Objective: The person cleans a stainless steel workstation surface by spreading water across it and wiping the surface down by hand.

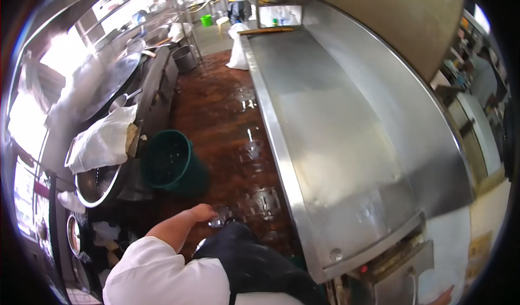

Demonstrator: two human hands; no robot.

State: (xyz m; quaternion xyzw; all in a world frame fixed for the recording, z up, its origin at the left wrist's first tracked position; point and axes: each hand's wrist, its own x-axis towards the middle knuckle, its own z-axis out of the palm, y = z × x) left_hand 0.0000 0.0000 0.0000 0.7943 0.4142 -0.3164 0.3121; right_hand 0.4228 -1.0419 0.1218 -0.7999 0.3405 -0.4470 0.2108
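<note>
My left hand (203, 213) hangs over the wet brown floor (222, 107), below the green bin (170, 164). Its fingers look curled together; what they hold, if anything, is hidden, and a shiny patch shows just beside them. At the bottom right edge is part of my right hand (445, 296), with a finger stretched out and nothing visible in it, near the lower end of the long metal counter (336, 137). A dark apron (260, 267) covers my front.
To the left, a large steaming pan (111, 83), a white cloth (105, 140) and a metal bowl (97, 188) line the cooking side. A white bag (237, 50) stands by the counter's far end. Another person (482, 77) is at the far right.
</note>
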